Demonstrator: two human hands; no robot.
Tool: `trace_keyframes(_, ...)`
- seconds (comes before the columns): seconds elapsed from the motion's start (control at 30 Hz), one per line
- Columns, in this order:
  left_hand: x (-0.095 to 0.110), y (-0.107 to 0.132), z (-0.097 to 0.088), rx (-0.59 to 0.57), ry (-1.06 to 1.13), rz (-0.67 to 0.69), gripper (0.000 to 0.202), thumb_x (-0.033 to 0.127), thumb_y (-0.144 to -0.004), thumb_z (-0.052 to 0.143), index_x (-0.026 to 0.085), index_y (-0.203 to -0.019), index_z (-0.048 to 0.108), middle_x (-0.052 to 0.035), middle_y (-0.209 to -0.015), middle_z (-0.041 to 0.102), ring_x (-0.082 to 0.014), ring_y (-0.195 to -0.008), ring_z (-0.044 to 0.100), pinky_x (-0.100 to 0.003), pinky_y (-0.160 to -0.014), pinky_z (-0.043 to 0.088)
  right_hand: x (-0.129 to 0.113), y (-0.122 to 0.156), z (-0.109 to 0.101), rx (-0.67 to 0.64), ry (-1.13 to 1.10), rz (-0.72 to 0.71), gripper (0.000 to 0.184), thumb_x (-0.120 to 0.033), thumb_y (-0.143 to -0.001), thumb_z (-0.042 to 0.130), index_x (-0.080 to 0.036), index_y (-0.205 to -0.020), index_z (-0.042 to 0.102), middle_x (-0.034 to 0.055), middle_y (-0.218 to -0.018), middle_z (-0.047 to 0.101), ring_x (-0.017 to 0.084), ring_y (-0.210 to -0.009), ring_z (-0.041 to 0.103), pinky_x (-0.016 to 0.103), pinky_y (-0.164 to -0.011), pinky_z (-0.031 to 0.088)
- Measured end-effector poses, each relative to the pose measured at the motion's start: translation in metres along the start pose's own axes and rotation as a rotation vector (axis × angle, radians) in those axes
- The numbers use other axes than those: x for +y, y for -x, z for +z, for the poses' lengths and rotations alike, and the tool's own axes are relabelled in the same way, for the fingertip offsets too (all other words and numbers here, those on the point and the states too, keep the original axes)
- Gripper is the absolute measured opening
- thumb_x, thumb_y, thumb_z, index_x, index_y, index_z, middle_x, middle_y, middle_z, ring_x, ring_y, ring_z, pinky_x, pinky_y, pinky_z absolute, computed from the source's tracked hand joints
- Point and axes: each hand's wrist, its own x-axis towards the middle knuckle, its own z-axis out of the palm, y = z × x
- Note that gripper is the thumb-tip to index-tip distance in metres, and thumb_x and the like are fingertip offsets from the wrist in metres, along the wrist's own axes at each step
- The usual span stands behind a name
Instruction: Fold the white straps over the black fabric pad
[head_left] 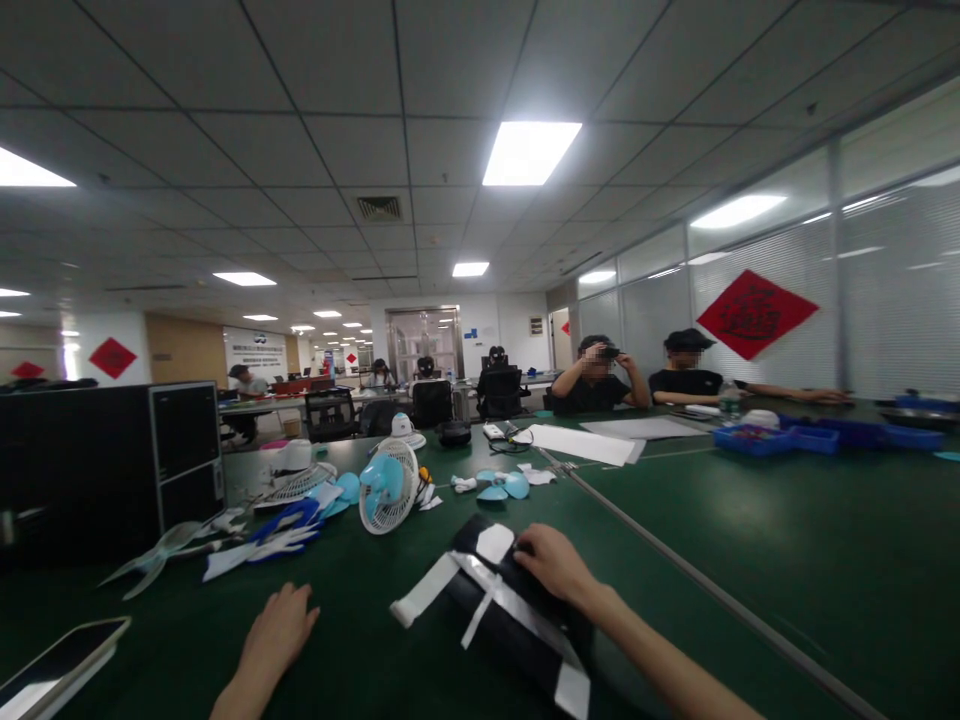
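A dark, soft-looking bundle [517, 615], perhaps a bag, lies on the green table in front of me, with white and silvery strips across it. One white strip sticks out to its left, and another hangs at its near end. My right hand [555, 562] rests on the bundle's far right part, its fingers curled against the black material; the fingertips are partly hidden. To the left of the bundle and apart from it, my left hand [277, 630] lies over the bare tabletop, holding nothing, its fingers loosely stretched out.
Beyond my hands stand a small fan [388, 487] with blue blades, white-and-blue gloves [277, 535] and loose fan blades [504, 487]. A black computer case [187, 450] is at left, near a phone [64, 665]. Blue trays [754, 438] lie far right. Two people sit across the table.
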Motion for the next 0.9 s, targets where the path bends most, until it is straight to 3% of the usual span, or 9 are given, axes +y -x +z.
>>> trace_keyframes(0.23, -0.003, -0.002, 0.004, -0.053, 0.03, 0.028, 0.05, 0.037, -0.083, 0.045, 0.011, -0.124, 0.057, -0.0164, -0.127, 0.057, -0.0284, -0.114, 0.055, -0.039, -0.092, 0.047, 0.108, 0.049, -0.054, 0.056, 0.1, 0.328, 0.031, -0.034, -0.083, 0.049, -0.017, -0.089, 0.073, 0.0098, -0.093, 0.073, 0.023, -0.09, 0.066, 0.027, -0.073, 0.044)
trace_keyframes(0.4, -0.001, -0.001, 0.004, -0.01, 0.01, 0.029, 0.046, 0.035, -0.084, 0.043, 0.012, -0.12, 0.059, -0.0155, -0.121, 0.06, -0.028, -0.11, 0.057, -0.039, -0.09, 0.047, 0.152, 0.083, -0.075, 0.06, 0.109, 0.505, 0.033, -0.038, -0.082, 0.048, -0.018, -0.084, 0.073, 0.0109, -0.09, 0.073, 0.026, -0.085, 0.067, 0.03, -0.064, 0.043)
trace_keyframes(0.67, -0.009, -0.006, 0.009, -0.02, 0.018, 0.046, 0.046, 0.038, -0.083, 0.045, 0.014, -0.118, 0.06, -0.0145, -0.12, 0.06, -0.0274, -0.109, 0.058, -0.037, -0.087, 0.049, 0.175, 0.107, -0.072, 0.021, 0.105, 0.578, 0.027, -0.036, -0.079, 0.051, -0.019, -0.079, 0.072, 0.0124, -0.088, 0.073, 0.029, -0.083, 0.068, 0.031, -0.061, 0.042)
trace_keyframes(0.9, -0.007, -0.006, 0.011, 0.001, 0.025, 0.047, 0.045, 0.038, -0.082, 0.045, 0.014, -0.117, 0.061, -0.0141, -0.119, 0.06, -0.0278, -0.108, 0.058, -0.038, -0.087, 0.049, 0.157, 0.123, -0.073, 0.135, 0.188, 0.525, 0.036, -0.047, -0.085, 0.042, -0.018, -0.082, 0.064, 0.014, -0.086, 0.069, 0.029, -0.082, 0.066, 0.034, -0.065, 0.044)
